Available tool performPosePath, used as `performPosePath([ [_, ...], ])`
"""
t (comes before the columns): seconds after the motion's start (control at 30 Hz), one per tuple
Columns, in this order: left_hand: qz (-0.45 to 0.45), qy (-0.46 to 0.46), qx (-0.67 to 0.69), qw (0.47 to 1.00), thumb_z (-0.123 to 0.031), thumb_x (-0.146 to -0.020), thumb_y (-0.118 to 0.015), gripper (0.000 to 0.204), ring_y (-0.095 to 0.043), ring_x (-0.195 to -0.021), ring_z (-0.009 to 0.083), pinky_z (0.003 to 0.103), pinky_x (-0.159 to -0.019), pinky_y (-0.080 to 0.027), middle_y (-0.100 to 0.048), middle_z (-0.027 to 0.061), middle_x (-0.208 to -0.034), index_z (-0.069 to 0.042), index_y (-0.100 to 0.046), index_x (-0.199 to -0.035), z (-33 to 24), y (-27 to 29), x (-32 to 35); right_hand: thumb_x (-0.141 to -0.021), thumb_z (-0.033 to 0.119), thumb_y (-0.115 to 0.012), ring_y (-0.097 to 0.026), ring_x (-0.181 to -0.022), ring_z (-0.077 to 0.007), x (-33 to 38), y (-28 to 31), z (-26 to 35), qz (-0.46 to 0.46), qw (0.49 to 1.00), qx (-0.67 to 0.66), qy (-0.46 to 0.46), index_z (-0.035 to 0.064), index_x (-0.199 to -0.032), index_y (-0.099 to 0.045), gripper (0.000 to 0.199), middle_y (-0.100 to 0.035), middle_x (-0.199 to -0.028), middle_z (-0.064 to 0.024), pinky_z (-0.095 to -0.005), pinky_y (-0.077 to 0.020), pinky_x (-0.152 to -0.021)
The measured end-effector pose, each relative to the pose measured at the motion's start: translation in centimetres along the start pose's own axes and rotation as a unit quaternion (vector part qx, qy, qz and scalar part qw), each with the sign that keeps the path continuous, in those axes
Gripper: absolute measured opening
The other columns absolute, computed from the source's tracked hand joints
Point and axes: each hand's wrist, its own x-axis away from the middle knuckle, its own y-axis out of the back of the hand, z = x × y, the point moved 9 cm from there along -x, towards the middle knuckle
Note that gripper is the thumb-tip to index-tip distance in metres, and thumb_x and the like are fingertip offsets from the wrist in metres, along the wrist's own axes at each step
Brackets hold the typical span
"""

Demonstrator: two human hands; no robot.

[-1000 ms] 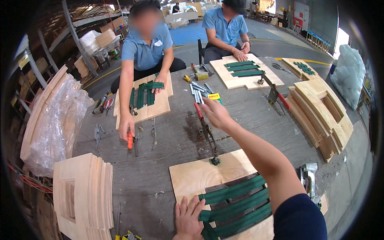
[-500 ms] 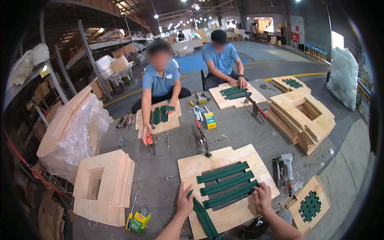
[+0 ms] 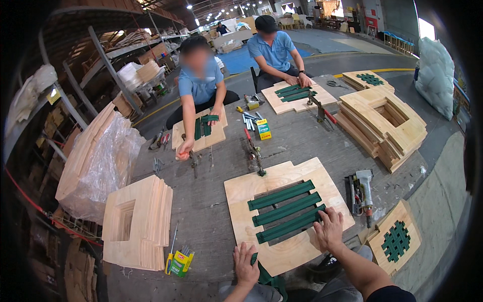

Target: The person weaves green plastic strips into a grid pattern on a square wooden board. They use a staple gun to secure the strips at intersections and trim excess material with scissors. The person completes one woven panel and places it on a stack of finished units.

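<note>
Strapping seems in hand: at the plywood panel's (image 3: 297, 252) near-left corner, the left hand (image 3: 246, 264) pinches a loose green webbing strap (image 3: 271, 283); the right hand (image 3: 329, 229) bends over the panel's nearest laid strap (image 3: 287, 226) (grip unclear). Next probably calls for straightening.

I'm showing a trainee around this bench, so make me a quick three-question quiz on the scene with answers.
1. How many green strips cross the opening in the near wooden panel?

2. True or false: a silver pistol-shaped tool lies to the right of that panel.

3. What is the left hand holding?
a) scissors
b) a loose green strap
c) a screwdriver

Key: 1. Three. 2. True. 3. b.
</note>
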Motion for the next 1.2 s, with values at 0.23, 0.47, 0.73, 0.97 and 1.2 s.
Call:
performPosePath([
  [0.23,0.007,0.003,-0.001,1.0,-0.018,-0.094,-0.065,0.049,-0.026,-0.148,0.0515,0.06,-0.121,-0.023,-0.037,0.017,-0.161,-0.018,-0.056,-0.142,-0.4,0.1,0.3,-0.088,0.046,-0.066,-0.04,-0.138,-0.0367,0.1,0.0,0.6,0.024,0.999,0.037,0.017,0.0088,-0.137,-0.057,0.062,-0.049,-0.14,-0.0185,-0.0572,-0.0212,-0.116],
  [0.47,-0.027,-0.009,-0.014,0.999,-0.017,-0.095,-0.065,0.045,-0.026,-0.148,0.051,0.06,-0.122,-0.022,-0.037,0.0179,-0.161,-0.021,-0.058,-0.139,-2.1,-0.2,0.5,-0.091,0.046,-0.064,-0.044,-0.135,-0.0314,-0.7,0.5,0.1,0.006,0.999,0.038,0.016,0.0089,-0.138,-0.058,0.06,-0.052,-0.139,-0.0151,-0.054,-0.0243,-0.116],
  [0.73,0.059,-0.041,0.176,0.982,-0.035,-0.108,-0.046,0.043,-0.023,-0.152,0.0434,0.053,-0.124,-0.016,-0.036,0.0153,-0.162,-0.021,-0.054,-0.147,-5.6,1.8,4.0,-0.095,0.037,-0.069,-0.064,-0.113,-0.0395,3.6,1.4,4.3,0.097,0.972,-0.211,0.029,0.0036,-0.13,-0.063,0.048,-0.064,-0.127,-0.0221,-0.0445,-0.0517,-0.096],
  [0.97,0.213,-0.026,0.484,0.848,-0.046,-0.11,-0.036,0.063,-0.039,-0.145,0.026,0.04,-0.121,-0.025,-0.046,0.0137,-0.156,0.001,-0.044,-0.151,-14.1,5.9,1.7,-0.101,0.022,-0.067,-0.055,-0.091,-0.005,19.9,-2.7,13.2,0.414,0.662,-0.617,-0.1,0.0009,-0.117,-0.068,0.027,-0.065,-0.097,0.0051,-0.0254,-0.0466,-0.082],
  [1.2,0.257,0.092,0.411,0.87,-0.023,-0.102,-0.065,0.029,-0.066,-0.085,0.0109,0.028,-0.077,-0.054,-0.071,0.0017,-0.099,-0.004,-0.07,-0.124,-12.4,5.3,-3.1,-0.101,0.021,-0.068,-0.053,-0.078,-0.0044,18.9,-1.5,9.2,0.382,0.686,-0.597,-0.164,0.0012,-0.111,-0.069,0.022,-0.063,-0.087,0.0055,-0.0236,-0.0453,-0.068],
])
